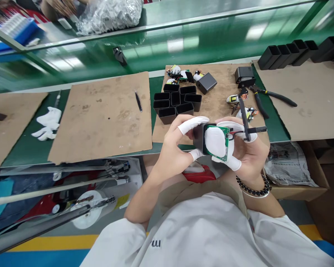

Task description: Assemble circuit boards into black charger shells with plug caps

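My left hand (169, 148), with white finger cots, is closed around a black rectangular casing (199, 139). In my right hand (249, 154), also wearing white finger cots, is a green circuit board (225, 154) bearing a white pad (215, 141). The board sits partly in the casing's open end; how deep it goes cannot be seen. Red and black wires run from the board to a black end plate (244, 118) beside my right fingers. Just beyond my hands stands a cluster of several open black casings (167, 115).
Pliers (257, 102) lie at the right by small wired assemblies (233, 98) and a black casing (244, 76). More boards (180, 76) lie behind the cluster. A black pen-like tool (138, 101) rests on the cardboard (108, 122). Another person's hands (62, 6) are at the far upper left.
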A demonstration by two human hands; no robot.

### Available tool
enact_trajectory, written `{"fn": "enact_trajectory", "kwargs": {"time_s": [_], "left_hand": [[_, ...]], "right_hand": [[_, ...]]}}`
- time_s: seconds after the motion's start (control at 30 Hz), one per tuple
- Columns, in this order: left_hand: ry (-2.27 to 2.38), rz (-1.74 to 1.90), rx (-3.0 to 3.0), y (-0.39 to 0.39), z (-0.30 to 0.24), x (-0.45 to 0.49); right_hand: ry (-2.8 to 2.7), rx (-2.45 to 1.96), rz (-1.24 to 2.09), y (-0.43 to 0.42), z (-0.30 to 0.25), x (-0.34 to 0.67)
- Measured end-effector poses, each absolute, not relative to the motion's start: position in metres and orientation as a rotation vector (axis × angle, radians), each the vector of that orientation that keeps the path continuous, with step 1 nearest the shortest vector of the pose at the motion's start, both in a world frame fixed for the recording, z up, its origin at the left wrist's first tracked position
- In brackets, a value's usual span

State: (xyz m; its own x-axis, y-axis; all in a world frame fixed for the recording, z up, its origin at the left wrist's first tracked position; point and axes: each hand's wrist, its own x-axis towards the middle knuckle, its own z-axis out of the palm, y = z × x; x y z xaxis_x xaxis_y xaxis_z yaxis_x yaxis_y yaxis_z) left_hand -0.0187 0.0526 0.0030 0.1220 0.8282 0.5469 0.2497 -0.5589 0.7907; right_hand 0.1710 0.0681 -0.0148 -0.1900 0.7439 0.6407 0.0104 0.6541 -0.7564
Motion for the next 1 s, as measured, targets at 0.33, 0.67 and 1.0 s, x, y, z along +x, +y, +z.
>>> {"fn": "enact_trajectory", "kwargs": {"time_s": [0.33, 0.67, 1.0], "left_hand": [[1.041, 1.474, 1.837, 0.052, -0.001, -0.019], [1.092, 1.447, 1.857, 0.051, -0.004, -0.02], [1.145, 1.428, 1.874, 0.055, -0.01, -0.019]], "right_hand": [[-1.706, -0.575, 0.68, 0.066, -0.011, 0.17], [-1.695, -0.581, 0.601, 0.066, -0.014, 0.167], [-1.797, -0.695, 0.612, 0.068, -0.008, 0.17]]}}
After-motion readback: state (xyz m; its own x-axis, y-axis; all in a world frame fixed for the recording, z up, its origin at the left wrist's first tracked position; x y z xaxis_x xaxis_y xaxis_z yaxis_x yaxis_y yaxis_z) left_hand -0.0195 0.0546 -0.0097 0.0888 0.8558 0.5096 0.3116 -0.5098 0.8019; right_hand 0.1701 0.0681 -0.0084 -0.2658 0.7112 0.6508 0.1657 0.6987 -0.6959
